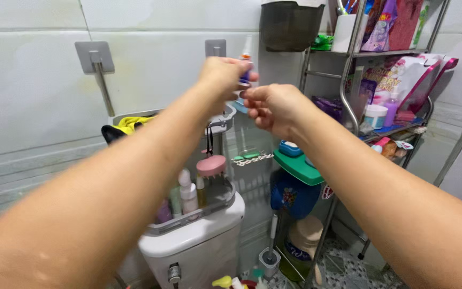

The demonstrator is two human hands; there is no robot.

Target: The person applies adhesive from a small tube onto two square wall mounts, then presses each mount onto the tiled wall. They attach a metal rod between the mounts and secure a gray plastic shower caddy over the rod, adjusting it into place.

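While both arms stretch toward white tiled wall (33, 80), left hand (223, 75) grips small white-capped bottle (246, 67); right hand (273, 107) pinched narrow just beside it; white toilet tank (199, 241) below, metal wire shelf rack (348, 101) right of hands.

Two hands: left hand (223, 75), right hand (273, 107). One small bottle (246, 67) between them. Two grey wall hooks (94, 56). One toilet tank (199, 243); on the tray at its top edge, about four bottles (188, 192) and one pink brush (211, 166). One metal rack (348, 91), one dark bin (289, 24), one toilet brush (269, 257).
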